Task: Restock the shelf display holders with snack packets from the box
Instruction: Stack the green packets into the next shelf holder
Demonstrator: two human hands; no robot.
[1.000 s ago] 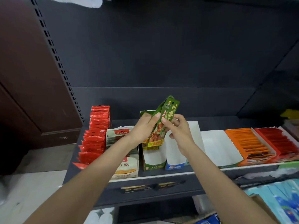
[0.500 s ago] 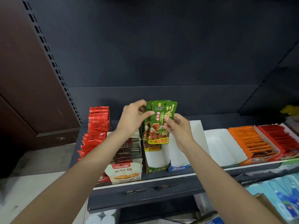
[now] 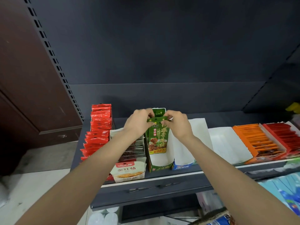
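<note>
1. Both hands are up at the dark shelf (image 3: 162, 177), working over the green display holder (image 3: 159, 167) in the middle of the row.
2. The left hand (image 3: 138, 123) pinches the top left corner of the green snack packet (image 3: 158, 138), fingers closed tight on its edge.
3. The right hand (image 3: 177, 125) mirrors it, gripping the top right corner of the same packet.
4. That packet stands upright inside the green holder, its printed face towards the camera, its lower edge down in the holder's white trough, the front part of which lies bare.
5. Just behind it, another green packet top pokes up at the back of the holder.
6. To the left sits a white holder (image 3: 128, 171) packed with cream-coloured packets, and beyond that a long row of red packets (image 3: 97, 132).
7. To the right, a blue-fronted holder (image 3: 183, 164) shows only white lining, then another white tray (image 3: 227, 143), then orange packets (image 3: 258, 140) and more red ones (image 3: 285, 135).
</note>
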